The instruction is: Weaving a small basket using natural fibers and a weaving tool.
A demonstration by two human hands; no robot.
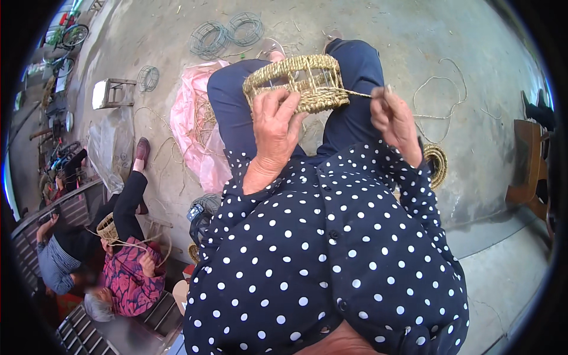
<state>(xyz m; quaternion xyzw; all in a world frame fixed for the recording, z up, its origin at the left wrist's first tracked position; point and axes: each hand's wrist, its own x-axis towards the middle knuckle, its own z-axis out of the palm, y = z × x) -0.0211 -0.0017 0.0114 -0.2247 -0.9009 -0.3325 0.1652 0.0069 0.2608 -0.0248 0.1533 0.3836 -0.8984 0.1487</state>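
Basket (311, 99): twisted straw, tan, drum-shaped, thick braided rims with an open band of upright ribs between. Set between the dark-trousered knees (355, 68), on the far side of both hands; long axis left to right, right end slightly farther. Left hand (273, 133) nearer, touching it; right hand (395, 118) apart, off its right end.

Left to right:

- Co-worker (133, 278) in pink patterned top, seated far left, with a smaller straw basket (109, 228).
- Stool (120, 87), square, pale top.
- Clear plastic sheet (111, 148), crumpled.
- Pink plastic sheet (188, 115), thin, creased, straw lying on it.
- Wire frames (208, 40), round, grey-green, on bare concrete.
- Left hand: fingers bent against the basket's near wall, left part; cannot tell whether it grips.
- Strand (358, 93): thin twisted straw, running nearly straight from the basket wall rightward.
- Right hand: fingertips closed on the strand's right end, slightly blurred.
- Straw coil (439, 168), braided, near right.
- Wooden chair (525, 160), brown, far right.
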